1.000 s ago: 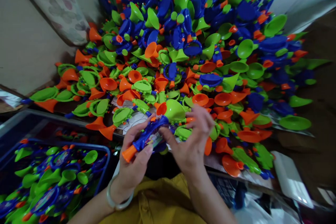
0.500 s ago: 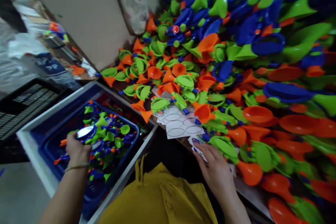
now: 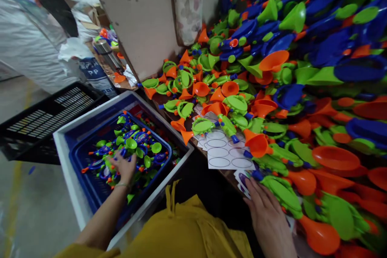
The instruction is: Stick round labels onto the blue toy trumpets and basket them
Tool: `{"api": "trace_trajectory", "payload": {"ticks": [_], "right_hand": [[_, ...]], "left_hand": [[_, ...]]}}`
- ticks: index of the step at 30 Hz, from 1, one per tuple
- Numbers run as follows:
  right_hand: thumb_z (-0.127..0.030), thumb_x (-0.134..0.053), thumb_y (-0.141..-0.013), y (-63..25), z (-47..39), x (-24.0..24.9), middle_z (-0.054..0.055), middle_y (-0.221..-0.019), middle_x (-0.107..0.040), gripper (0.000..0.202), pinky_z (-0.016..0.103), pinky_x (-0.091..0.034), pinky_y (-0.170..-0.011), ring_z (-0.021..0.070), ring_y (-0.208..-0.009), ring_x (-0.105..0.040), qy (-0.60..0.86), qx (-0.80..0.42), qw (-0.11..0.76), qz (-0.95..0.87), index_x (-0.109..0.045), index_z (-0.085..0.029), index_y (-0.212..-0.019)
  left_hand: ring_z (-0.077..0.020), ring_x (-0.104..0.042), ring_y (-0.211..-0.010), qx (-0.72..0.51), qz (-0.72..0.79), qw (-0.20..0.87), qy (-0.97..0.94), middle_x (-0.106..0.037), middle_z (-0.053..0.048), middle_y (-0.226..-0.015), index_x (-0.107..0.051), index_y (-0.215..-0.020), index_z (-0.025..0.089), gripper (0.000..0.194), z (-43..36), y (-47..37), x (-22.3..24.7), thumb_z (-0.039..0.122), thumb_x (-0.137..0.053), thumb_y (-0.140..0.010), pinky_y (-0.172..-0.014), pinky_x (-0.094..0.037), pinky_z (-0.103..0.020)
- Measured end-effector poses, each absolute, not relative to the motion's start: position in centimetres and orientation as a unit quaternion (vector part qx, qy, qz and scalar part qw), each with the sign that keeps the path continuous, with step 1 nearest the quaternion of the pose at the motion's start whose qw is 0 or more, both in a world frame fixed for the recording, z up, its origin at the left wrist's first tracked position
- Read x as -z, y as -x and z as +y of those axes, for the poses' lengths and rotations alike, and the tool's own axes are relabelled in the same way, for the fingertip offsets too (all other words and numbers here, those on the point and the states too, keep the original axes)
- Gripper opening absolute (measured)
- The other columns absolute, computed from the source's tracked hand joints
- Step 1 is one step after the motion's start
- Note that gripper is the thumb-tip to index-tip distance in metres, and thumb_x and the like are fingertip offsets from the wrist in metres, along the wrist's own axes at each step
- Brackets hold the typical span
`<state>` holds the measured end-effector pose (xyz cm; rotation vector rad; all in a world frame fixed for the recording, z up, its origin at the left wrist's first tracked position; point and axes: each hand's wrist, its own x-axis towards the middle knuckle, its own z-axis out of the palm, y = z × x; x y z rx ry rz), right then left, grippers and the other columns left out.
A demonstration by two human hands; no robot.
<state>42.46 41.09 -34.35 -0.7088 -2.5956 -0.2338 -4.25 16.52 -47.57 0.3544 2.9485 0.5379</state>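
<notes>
- Left hand (image 3: 123,166), fingers spread, resting on toy trumpets (image 3: 136,149) in blue bin (image 3: 90,187).
- Right hand (image 3: 267,213), fingers loosely apart, flat on sticker sheet (image 3: 243,179) beside green trumpet (image 3: 282,193).

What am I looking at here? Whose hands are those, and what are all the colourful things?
The picture comes from a small camera worn on a person's head, so you look down at that person's own two hands. The left hand reaches into a blue bin full of toy horns and rests open on them. The right hand lies on the table beside a sheet of oval stickers, with its fingers on a small stack of stickers. Behind it is a huge pile of toy parts in green, orange and blue. A black crate stands on the floor at the left.
</notes>
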Motion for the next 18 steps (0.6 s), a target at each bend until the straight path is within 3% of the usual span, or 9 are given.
{"api": "trace_trajectory", "payload": {"ticks": [3, 6, 9, 14, 18], "right_hand": [[-0.033, -0.041, -0.118, -42.4, 41.5, 34.4, 0.013, -0.122, -0.088, 0.041, 0.048, -0.062, -0.100, 0.0324, -0.108, -0.082, 0.269, 0.079, 0.231, -0.932, -0.061, -0.018, -0.150], [-0.035, -0.042, -0.119, -42.8, 42.1, 34.5, 0.010, -0.116, -0.089, 0.038, 0.047, -0.062, -0.097, 0.0312, -0.103, -0.082, 0.252, 0.087, 0.235, -0.935, -0.067, -0.019, -0.142], [-0.033, -0.045, -0.118, -43.4, 42.7, 34.4, 0.007, -0.117, -0.089, 0.035, 0.043, -0.062, -0.096, 0.0286, -0.103, -0.083, 0.228, 0.093, 0.231, -0.941, -0.069, -0.020, -0.141], [-0.032, -0.040, -0.119, -44.5, 42.7, 34.0, 0.007, -0.128, -0.088, 0.042, 0.041, -0.063, -0.097, 0.0265, -0.110, -0.085, 0.223, 0.086, 0.206, -0.949, -0.069, -0.018, -0.146], [-0.029, -0.043, -0.116, -44.8, 42.8, 33.9, 0.005, -0.133, -0.087, 0.046, 0.042, -0.065, -0.096, 0.0275, -0.112, -0.085, 0.221, 0.069, 0.189, -0.954, -0.068, -0.022, -0.153]], "left_hand": [[-0.0480, -0.007, -0.177, -0.132, 0.967, 0.098, -0.193, -0.017, -0.020, -0.191, -0.049, -0.172, 0.026, 0.078, 15.9, 3.0, 50.2, 0.040, -0.076, -0.100, -0.133, -0.016, -0.084], [-0.0430, 0.006, -0.179, -0.097, 0.959, 0.109, -0.241, -0.019, -0.017, -0.192, -0.046, -0.174, 0.028, 0.080, 15.2, 4.4, 51.8, 0.037, -0.070, -0.099, -0.131, -0.010, -0.087], [-0.0430, 0.013, -0.178, -0.081, 0.964, 0.096, -0.234, -0.014, -0.019, -0.192, -0.039, -0.178, 0.023, 0.084, 14.9, 7.9, 52.2, 0.039, -0.066, -0.100, -0.129, -0.010, -0.090], [-0.0436, 0.000, -0.178, -0.094, 0.977, 0.071, -0.177, -0.011, -0.021, -0.192, -0.027, -0.181, 0.023, 0.091, 15.5, 15.6, 51.2, 0.036, -0.070, -0.102, -0.133, -0.014, -0.085], [-0.0480, -0.015, -0.175, -0.114, 0.987, 0.068, -0.093, -0.020, -0.017, -0.191, -0.035, -0.177, 0.026, 0.084, 15.2, 19.5, 50.1, 0.035, -0.074, -0.103, -0.135, -0.021, -0.083]]}}
